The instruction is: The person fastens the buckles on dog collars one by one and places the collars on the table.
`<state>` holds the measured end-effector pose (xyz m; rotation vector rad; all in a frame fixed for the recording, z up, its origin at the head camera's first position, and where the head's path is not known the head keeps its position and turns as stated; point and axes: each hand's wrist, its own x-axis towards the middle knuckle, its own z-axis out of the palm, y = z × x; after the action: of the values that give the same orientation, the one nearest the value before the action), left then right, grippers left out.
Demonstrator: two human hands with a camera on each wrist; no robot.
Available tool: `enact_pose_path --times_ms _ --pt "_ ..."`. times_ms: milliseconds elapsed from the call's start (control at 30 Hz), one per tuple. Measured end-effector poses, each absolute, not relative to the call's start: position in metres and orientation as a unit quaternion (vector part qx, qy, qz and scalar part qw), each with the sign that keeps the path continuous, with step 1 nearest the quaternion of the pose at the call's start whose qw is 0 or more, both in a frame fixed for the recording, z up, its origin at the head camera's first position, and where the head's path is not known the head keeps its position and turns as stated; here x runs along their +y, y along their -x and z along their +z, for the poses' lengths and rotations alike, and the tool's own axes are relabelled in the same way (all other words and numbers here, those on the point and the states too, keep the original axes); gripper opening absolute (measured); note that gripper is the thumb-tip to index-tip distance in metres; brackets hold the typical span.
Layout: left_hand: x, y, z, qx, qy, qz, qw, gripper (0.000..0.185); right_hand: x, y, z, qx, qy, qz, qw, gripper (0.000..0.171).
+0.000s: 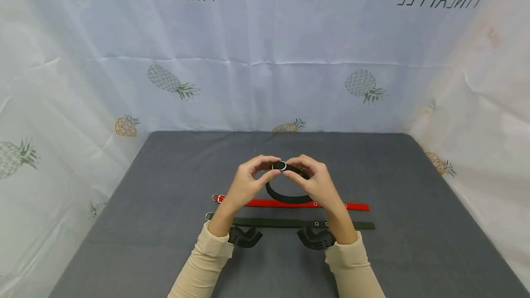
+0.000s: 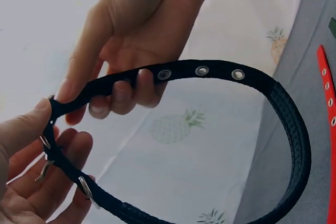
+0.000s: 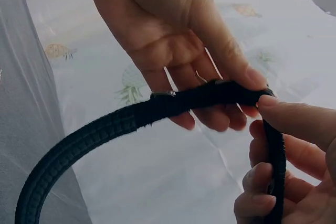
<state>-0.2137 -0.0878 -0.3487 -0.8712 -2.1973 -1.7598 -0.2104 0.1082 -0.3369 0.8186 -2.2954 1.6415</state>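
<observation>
A black collar (image 1: 287, 198) is bent into a loop above the table, held between both hands. My left hand (image 1: 243, 187) pinches its buckle end; in the left wrist view the metal buckle (image 2: 45, 169) and a metal ring (image 2: 87, 189) show beside those fingers. With thumb and curled fingers, my right hand (image 1: 318, 185) grips the other end, which has several metal eyelets (image 2: 202, 71). Both thumbs meet where the strap end is at the buckle. Whether the strap passes through the buckle, I cannot tell. The collar's padded middle (image 3: 79, 142) curves away from the hands.
Below the hands, a red collar (image 1: 269, 203) and a dark green collar (image 1: 269, 222) lie straight, side by side, on the grey table (image 1: 165, 183). Each has a ring at its left end and eyelets toward the right. Pineapple-printed white curtains (image 1: 265, 95) surround the table.
</observation>
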Motion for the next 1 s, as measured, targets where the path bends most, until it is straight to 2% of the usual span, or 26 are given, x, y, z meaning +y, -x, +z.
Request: enact_pose_path --times_ms 167,300,533,767,1000 --pt "-0.0874 0.2135 -0.3522 -0.754 0.288 -0.584 0.084 0.028 0.1059 0.2103 -0.3392 -0.763 -0.271 0.581 0.08 0.023" --pt "-0.0863 0.213 -0.3528 -0.762 0.288 -0.572 0.094 0.025 0.1054 0.2109 -0.3398 -0.752 -0.269 0.599 0.061 0.031" --pt "-0.0855 0.2132 -0.3522 -0.781 0.286 -0.548 0.091 0.02 0.1034 0.213 -0.3429 -0.745 -0.284 0.602 0.05 0.028" --pt "-0.0881 0.2124 -0.3498 -0.776 0.273 -0.566 0.06 0.035 0.1065 0.2141 -0.3435 -0.747 -0.283 0.599 0.064 0.023" --pt "-0.0885 0.2129 -0.3478 -0.769 0.266 -0.576 0.08 0.029 0.108 0.214 -0.3388 -0.748 -0.277 0.598 0.079 0.025"
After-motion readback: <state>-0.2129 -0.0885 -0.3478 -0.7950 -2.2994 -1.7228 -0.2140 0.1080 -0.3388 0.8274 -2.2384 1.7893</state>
